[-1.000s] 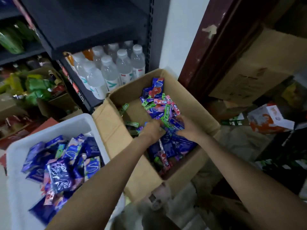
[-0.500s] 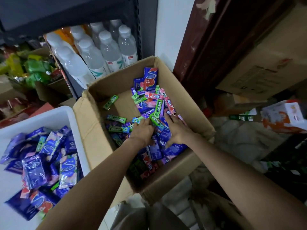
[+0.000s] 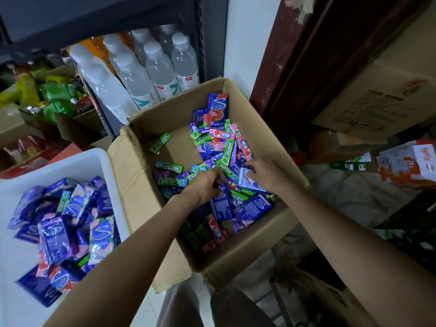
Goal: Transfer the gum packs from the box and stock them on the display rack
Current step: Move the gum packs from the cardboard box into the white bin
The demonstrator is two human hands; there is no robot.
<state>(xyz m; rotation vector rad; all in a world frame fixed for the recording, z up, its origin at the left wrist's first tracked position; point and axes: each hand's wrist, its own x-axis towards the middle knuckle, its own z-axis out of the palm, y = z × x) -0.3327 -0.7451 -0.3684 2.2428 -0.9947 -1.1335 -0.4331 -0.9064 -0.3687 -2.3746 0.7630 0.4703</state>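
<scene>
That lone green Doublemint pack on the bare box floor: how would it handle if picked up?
The green Doublemint pack is slim and flat-sided, so it probably stays stiff and won't roll. Its wrapper looks glossy, so possibly slippery. It lies apart from the pile in the cardboard box, likely easy to pinch.

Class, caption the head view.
Both hands, left and right, sort gum packs in a cardboard box.

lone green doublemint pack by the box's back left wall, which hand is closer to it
Left. The left hand is in the gum pile, below and right of that doublemint pack. The right hand lies further right, fingers on a pale pack.
</scene>
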